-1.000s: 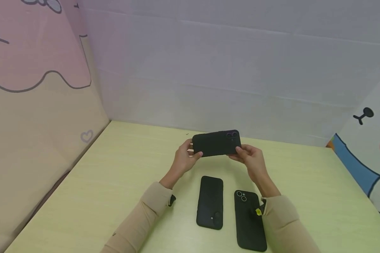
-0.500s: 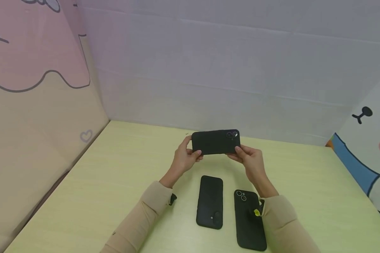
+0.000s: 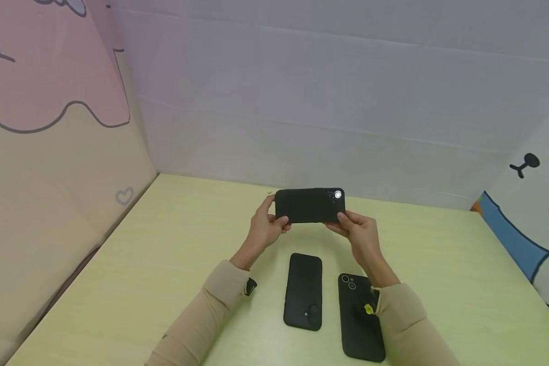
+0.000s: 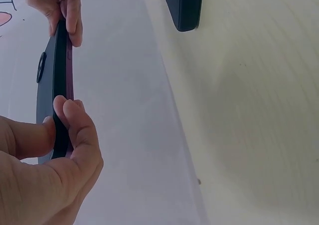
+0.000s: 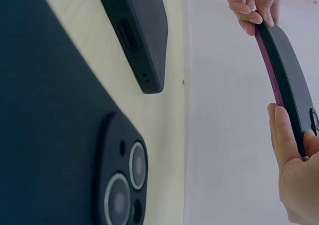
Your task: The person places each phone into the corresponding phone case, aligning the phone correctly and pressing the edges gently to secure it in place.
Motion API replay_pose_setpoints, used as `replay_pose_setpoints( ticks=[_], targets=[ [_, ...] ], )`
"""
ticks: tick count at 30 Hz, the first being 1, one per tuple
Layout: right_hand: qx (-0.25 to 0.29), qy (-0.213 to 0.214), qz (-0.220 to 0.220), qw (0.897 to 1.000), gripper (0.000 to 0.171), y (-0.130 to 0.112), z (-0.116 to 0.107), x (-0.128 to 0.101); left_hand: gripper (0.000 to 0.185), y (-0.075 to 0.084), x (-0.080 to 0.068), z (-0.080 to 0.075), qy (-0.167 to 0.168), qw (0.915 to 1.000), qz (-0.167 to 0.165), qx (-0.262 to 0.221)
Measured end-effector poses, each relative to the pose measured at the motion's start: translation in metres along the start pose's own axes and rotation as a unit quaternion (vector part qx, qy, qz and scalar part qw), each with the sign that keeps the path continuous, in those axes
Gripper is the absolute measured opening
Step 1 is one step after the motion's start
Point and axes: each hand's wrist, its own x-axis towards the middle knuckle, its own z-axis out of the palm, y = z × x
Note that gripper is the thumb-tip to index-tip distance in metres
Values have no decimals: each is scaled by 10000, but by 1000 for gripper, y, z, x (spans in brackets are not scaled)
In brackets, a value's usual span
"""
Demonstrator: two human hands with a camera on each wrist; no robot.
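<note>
Both hands hold a phone in a black case [image 3: 304,206] sideways above the far part of the table, its back toward the head camera. My left hand [image 3: 263,231] pinches the left end, thumb on the back and fingers behind. My right hand [image 3: 365,236] grips the lower right corner near the camera lenses, one of which shines white. In the left wrist view, a purple strip [image 4: 69,75] shows along the black case's edge. The right wrist view shows the same purple edge [image 5: 267,68] beside a slightly bowed case.
On the pale yellow table [image 3: 187,229] lies a black phone case [image 3: 303,290], camera end toward me. Right of it is a black-cased phone [image 3: 360,335] with two silver-ringed lenses, partly under the right wrist. A pale cloth wall [image 3: 274,101] rises behind.
The held phone has levelled out and shifted slightly left, both hands moving with it. One lens that looked dark now shines white. The things on the table have stayed put.
</note>
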Motion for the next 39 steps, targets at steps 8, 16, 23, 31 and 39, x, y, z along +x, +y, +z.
replay_pose_setpoints(
  ticks=[8, 16, 23, 31, 39],
  targets=[
    [33, 69, -94, 9999, 37, -2, 0, 0, 51, -2, 0, -1, -219, 9997, -32, -137],
    [72, 130, 29, 9999, 37, -6, -1, 0, 37, -4, 2, -3, -534, 9980, 128, -305],
    [84, 203, 114, 9997, 35, -5, 2, -2, 37, -6, 2, -5, -520, 9980, -35, -346],
    [104, 22, -116, 9999, 38, -10, 2, -2, 34, -8, 5, -14, -505, 9980, -260, -276],
    [-28, 217, -55, 9997, 39, -12, 2, -1, 23, -7, 6, -20, -487, 9988, 15, 15]
  ],
)
